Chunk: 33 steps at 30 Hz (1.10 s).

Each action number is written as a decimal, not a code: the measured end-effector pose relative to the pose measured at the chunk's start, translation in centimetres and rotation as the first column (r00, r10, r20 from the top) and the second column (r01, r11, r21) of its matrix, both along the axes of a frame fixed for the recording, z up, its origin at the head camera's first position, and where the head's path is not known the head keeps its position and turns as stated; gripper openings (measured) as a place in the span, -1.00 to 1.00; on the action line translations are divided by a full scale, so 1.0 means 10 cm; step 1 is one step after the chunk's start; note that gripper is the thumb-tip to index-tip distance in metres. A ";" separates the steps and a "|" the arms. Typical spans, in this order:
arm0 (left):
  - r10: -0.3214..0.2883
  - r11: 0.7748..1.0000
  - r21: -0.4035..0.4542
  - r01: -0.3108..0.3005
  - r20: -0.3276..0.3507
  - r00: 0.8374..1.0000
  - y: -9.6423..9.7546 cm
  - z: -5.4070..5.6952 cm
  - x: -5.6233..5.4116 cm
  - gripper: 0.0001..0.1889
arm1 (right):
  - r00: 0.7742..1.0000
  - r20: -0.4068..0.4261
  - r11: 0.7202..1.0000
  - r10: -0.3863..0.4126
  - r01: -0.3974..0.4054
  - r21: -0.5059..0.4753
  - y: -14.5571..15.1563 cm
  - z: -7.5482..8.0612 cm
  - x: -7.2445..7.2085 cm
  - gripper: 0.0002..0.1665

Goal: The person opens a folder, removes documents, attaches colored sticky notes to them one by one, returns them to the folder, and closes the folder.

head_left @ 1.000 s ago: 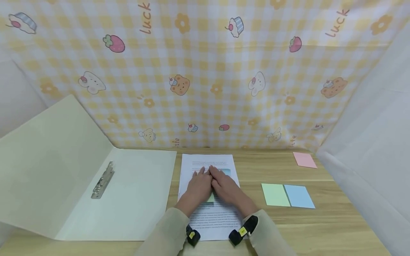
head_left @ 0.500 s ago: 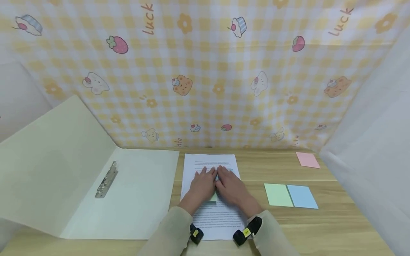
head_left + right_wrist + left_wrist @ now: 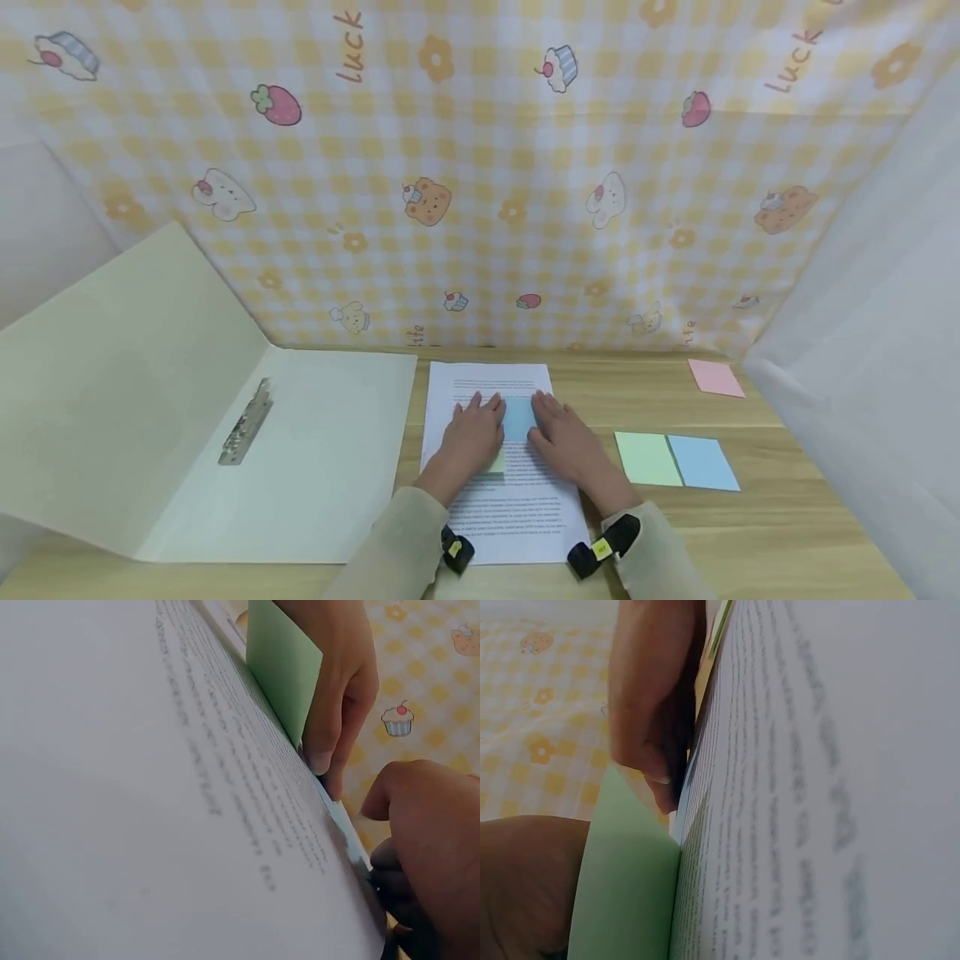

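Observation:
A printed sheet [image 3: 517, 521] lies on the table in front of me. Stuck on its upper half is a light blue sticky note [image 3: 518, 419]. My left hand [image 3: 471, 437] rests, fingers extended, at the note's left edge. Across from it, my right hand [image 3: 567, 443] touches the right edge with straight fingers. A green sticky note [image 3: 495, 463] is partly hidden under my left hand; the right wrist view shows this green note [image 3: 281, 671] tilted up off the page. Fingertips of both hands are partly hidden in the wrist views.
An open white folder [image 3: 330, 467] with a metal clip [image 3: 246, 423] stands at left, its cover raised. Right of the sheet lie a green note pad [image 3: 648, 458], a blue note pad [image 3: 703, 462] and, farther back, a pink note [image 3: 716, 377]. A checkered cloth [image 3: 480, 167] hangs behind.
My right hand has slid rightward, away from the left hand, uncovering the blue sticky note between them. My left hand has stayed nearly in place.

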State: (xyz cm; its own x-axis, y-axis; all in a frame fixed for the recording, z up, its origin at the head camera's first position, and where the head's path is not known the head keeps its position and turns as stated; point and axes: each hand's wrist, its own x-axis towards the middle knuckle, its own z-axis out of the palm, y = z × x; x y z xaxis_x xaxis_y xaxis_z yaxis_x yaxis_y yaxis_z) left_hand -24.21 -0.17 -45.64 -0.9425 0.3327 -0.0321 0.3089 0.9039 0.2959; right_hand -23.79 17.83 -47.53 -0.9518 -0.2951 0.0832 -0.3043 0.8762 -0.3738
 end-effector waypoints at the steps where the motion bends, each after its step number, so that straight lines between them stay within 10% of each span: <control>1: 0.000 1.000 0.001 0.000 -0.006 1.000 0.00 0.00 0.01 -0.52 | 1.000 0.007 1.000 0.006 -0.006 -0.015 0.00 0.00 0.00 -0.29; 21: 0.043 0.990 0.137 -0.038 -0.040 0.998 0.01 -0.10 0.07 -0.52 | 0.996 0.087 0.998 0.016 -0.011 -0.067 0.13 0.11 0.39 -0.23; 33: 0.073 0.997 0.033 -0.076 0.071 0.995 0.22 0.11 0.67 -0.18 | 0.995 0.077 0.995 0.065 -0.058 -0.086 0.31 0.14 0.76 -0.18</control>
